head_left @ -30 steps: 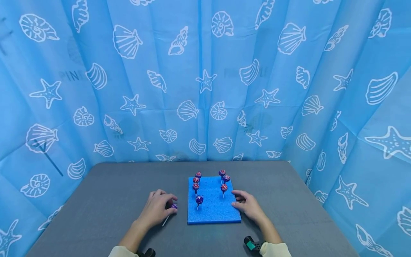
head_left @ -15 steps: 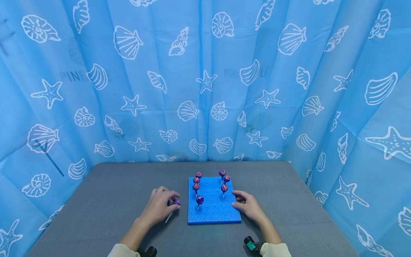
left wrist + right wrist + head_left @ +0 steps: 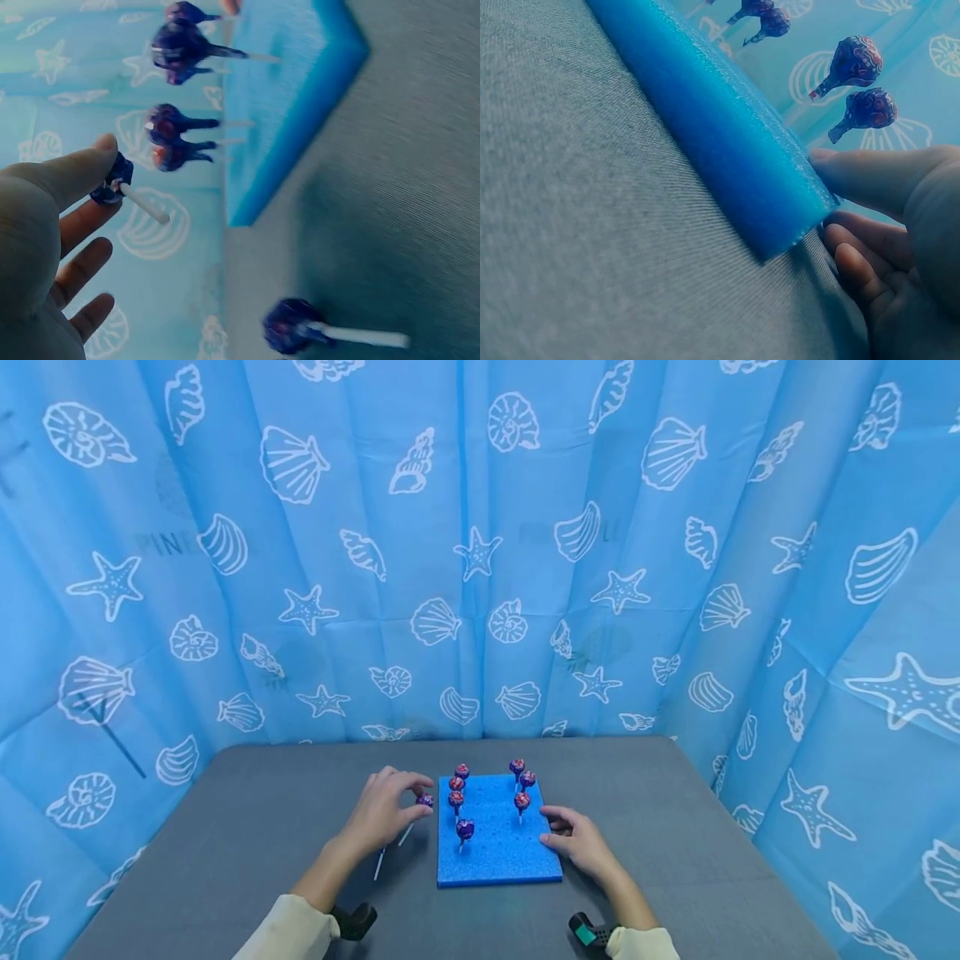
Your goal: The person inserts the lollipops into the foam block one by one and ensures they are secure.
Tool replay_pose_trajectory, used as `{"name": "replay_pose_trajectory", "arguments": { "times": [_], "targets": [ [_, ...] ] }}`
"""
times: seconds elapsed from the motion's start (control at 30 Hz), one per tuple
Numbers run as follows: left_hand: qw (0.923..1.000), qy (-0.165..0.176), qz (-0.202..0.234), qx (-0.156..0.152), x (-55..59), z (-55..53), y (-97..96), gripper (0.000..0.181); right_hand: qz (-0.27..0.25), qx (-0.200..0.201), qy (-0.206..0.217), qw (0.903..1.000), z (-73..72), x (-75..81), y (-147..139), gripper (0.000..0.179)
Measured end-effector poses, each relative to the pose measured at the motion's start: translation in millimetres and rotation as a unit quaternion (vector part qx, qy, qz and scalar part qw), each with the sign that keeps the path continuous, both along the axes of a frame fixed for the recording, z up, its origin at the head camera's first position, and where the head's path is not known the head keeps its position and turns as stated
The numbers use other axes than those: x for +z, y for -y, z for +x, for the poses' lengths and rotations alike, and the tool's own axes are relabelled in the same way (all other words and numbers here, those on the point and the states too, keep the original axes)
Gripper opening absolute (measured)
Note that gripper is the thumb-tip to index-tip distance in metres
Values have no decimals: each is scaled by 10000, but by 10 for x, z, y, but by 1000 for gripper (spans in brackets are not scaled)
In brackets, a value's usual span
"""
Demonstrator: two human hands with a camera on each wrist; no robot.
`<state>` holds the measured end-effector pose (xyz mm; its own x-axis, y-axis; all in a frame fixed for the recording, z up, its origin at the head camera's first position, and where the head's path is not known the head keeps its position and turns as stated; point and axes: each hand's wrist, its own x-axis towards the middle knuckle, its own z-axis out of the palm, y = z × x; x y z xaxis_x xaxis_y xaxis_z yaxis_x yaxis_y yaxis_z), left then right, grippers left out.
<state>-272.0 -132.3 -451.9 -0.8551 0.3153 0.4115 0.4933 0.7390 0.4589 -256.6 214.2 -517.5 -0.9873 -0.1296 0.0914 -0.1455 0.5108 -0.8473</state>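
My left hand [image 3: 384,810] pinches a purple-wrapped lollipop [image 3: 424,801] by its head, between thumb and finger, just left of the blue foam board [image 3: 501,862]. In the left wrist view, the held lollipop [image 3: 112,180] has its white stick pointing out past the fingers. A second lollipop [image 3: 291,326] lies on the table; in the head view my left hand hides its head. Several lollipops [image 3: 465,830] stand upright along the board's left side, and 3 more [image 3: 522,802] at its right. My right hand [image 3: 583,845] rests its thumb and fingertips against the board's right edge.
The grey table [image 3: 300,785] runs back to a blue curtain [image 3: 480,560] with white shell and starfish prints. Small holes dot the board's surface. A black device [image 3: 589,930] is worn at the right wrist, another [image 3: 354,922] at the left.
My left hand has risen from the table and moved forward and right with a lollipop, showing another lollipop's stick behind on the table. The right hand and the board stay put.
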Motion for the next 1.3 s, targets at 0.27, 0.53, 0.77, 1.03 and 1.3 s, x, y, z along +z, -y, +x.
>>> {"name": "replay_pose_trajectory", "arguments": {
  "times": [0.27,0.53,0.77,1.03,1.3],
  "targets": [
    [9942,111,1015,-332,72,-136,-155,35,48,-34,-40,10000,2,6,3,40],
    [9821,338,1811,-393,174,-206,-250,34,79,-73,-20,9999,-7,3,14,40],
    [9717,287,2296,-467,267,-240,-321,34,67,-94,-36,9999,-3,11,15,40],
    [9646,439,2549,-508,242,-303,-413,33,72,-86,-21,9999,7,15,12,40],
    [9592,649,2724,-386,193,-327,-503,30,88,-42,-49,9999,6,12,7,40]
  ]
}}
